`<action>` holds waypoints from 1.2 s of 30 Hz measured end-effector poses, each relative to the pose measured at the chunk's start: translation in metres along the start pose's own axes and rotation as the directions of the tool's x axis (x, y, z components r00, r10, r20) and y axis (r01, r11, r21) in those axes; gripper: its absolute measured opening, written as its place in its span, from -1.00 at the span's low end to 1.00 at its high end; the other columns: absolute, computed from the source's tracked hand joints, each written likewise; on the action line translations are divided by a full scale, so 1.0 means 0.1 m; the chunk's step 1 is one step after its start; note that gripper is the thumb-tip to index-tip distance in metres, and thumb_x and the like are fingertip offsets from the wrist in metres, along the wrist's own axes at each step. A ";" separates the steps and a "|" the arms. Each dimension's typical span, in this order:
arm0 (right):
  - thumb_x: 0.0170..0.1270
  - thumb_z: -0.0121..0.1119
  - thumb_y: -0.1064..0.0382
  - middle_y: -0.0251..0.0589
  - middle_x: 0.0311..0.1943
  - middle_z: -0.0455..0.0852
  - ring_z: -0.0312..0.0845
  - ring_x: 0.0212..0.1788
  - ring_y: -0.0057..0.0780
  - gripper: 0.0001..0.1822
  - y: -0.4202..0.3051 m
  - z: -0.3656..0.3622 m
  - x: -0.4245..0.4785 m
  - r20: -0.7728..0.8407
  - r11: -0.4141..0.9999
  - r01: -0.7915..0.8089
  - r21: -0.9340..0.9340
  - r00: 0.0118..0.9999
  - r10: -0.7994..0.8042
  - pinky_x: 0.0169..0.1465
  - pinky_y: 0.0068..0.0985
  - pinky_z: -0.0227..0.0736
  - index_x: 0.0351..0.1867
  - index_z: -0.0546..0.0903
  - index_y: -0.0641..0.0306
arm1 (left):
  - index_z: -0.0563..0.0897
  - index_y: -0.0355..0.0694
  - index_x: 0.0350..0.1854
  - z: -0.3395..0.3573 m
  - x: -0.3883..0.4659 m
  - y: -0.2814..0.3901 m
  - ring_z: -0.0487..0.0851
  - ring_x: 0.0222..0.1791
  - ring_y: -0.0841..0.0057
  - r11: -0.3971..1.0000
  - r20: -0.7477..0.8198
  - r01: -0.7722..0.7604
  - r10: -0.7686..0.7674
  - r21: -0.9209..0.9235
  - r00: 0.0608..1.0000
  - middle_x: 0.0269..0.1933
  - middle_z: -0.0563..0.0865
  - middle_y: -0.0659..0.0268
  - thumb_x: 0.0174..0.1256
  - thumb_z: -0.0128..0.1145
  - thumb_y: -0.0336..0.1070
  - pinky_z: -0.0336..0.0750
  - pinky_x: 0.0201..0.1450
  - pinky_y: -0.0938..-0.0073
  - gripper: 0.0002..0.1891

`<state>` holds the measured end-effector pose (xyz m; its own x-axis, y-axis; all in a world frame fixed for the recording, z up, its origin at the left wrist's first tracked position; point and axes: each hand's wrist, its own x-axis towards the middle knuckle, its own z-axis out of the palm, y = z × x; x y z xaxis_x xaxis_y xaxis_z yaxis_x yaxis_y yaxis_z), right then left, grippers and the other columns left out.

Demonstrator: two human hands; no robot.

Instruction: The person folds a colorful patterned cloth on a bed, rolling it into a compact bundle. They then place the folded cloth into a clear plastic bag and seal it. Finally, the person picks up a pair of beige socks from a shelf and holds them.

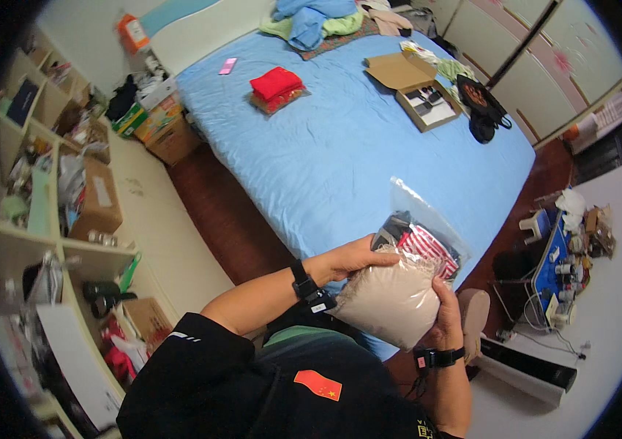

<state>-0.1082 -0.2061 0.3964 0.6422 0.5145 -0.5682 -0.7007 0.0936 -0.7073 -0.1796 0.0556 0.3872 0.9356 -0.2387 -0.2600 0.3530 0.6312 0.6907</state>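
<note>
Both hands hold a clear plastic bag (393, 302) near the foot of the bed. Folded textiles fill it: beige cloth with fringe below, red-and-white striped and dark fabric (426, 247) towards its top, where the clear flap stands up. My left hand (359, 258) grips its left side, the thumb lying over the beige cloth. On the right side, my right hand (446, 313) is closed around the bag's edge, its thumb on the front. Both wrists wear black straps with small devices.
A light-blue sheet covers the bed (300, 159). Red folded cloth (276, 88), a pink object (227, 66) and an opened cardboard box (426, 110) lie on it. Filled shelves (61, 244) stand left; a blue table (550, 263) with bottles and a stool (535, 226) stand right.
</note>
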 end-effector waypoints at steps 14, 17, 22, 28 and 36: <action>0.49 0.19 0.10 -0.06 0.07 0.78 0.77 0.00 -0.28 -0.56 -0.07 0.87 0.22 -0.188 0.989 0.045 0.143 0.982 -0.017 0.08 -0.35 0.66 0.22 0.61 0.39 | 0.16 -0.16 0.60 -0.78 -0.24 0.42 0.49 0.42 0.36 0.974 0.153 0.227 -0.223 -0.009 0.963 0.43 0.51 0.19 0.35 0.43 -0.09 0.44 0.44 0.20 -0.11; 0.50 0.17 0.09 -0.05 0.08 0.77 0.76 0.03 -0.27 -0.55 -0.01 0.91 0.34 -0.173 0.994 0.056 0.094 0.984 -0.039 0.10 -0.34 0.66 0.23 0.59 0.39 | 0.27 -0.19 0.56 -0.76 -0.31 0.51 0.55 0.36 0.36 0.979 0.114 0.196 -0.200 0.048 0.973 0.38 0.57 0.19 0.31 0.47 -0.13 0.48 0.40 0.22 -0.15; 0.53 0.16 0.05 -0.08 0.14 0.74 0.72 0.09 -0.24 -0.51 0.13 1.20 0.62 -0.066 0.996 0.041 0.083 0.997 -0.035 0.18 -0.29 0.61 0.31 0.55 0.34 | 0.47 -0.24 0.43 -0.92 -0.49 0.62 0.67 0.22 0.40 0.990 -0.045 0.124 -0.122 0.065 0.992 0.26 0.69 0.20 0.29 0.46 -0.28 0.55 0.32 0.25 -0.33; 0.52 0.19 -0.02 -0.12 0.22 0.69 0.66 0.17 -0.27 -0.44 0.15 1.54 1.07 0.012 1.000 -0.008 0.024 1.000 0.008 0.27 -0.30 0.53 0.37 0.49 0.31 | 0.50 -0.27 0.39 -1.43 -0.55 0.90 0.67 0.21 0.42 0.989 -0.212 0.146 -0.134 0.038 0.968 0.24 0.70 0.19 0.28 0.42 -0.42 0.57 0.29 0.30 -0.39; 0.55 0.11 -0.03 -0.07 0.23 0.69 0.66 0.20 -0.23 -0.45 0.15 2.26 1.99 -0.056 1.000 0.014 0.011 0.998 -0.014 0.29 -0.26 0.54 0.37 0.49 0.32 | 0.38 -0.28 0.47 -2.38 -0.26 1.66 0.67 0.22 0.43 0.991 -0.088 0.134 -0.135 -0.019 0.987 0.29 0.66 0.20 0.26 0.45 -0.42 0.54 0.34 0.29 -0.26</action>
<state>-0.0611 0.0905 0.3681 0.6681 0.4646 -0.5812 -0.6949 0.1104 -0.7105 -0.1454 0.3428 0.3482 0.8758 -0.2561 -0.4091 0.4750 0.6074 0.6368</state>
